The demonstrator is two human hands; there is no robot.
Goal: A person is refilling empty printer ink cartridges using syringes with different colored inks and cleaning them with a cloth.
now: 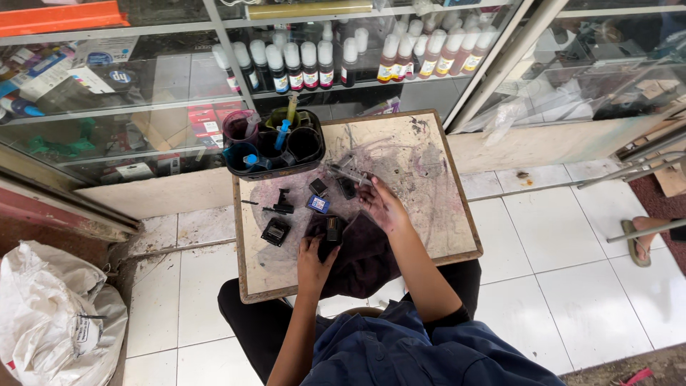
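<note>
left hand: we grip a black ink cartridge, pressed on the dark cloth
right hand: we pinch a syringe in our fingers, just above the board
board: ink-stained, across our lap
loose cartridges: one black, one blue-labelled, left of the cloth
tub: ink cups, board's far left corner

Behind the glass ahead of me stand white-capped ink bottles with coloured paper labels, flat printed cardboard boxes at left, red-and-white packets below.
</note>
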